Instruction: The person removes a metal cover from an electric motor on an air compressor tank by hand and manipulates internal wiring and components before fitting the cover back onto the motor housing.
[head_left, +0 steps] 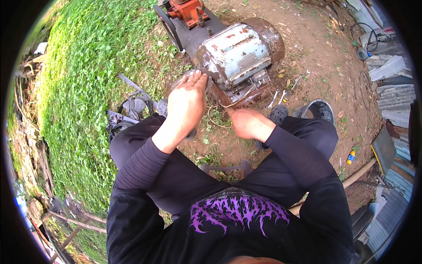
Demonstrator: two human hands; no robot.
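The left hand lies with fingers nearly straight and together at the eight o'clock end of the motor; the right hand curls near the base, and what either pinches I cannot tell. Beyond them, toward half past twelve, the motor looks heavy, rigid, perhaps greasy; the base's edges seem the surest hold.

Jagged purple lettering is spreading across the front of the black shirt, near its far edge, with dripping strokes pointing toward the wearer. The strokes are tangling too densely to read.
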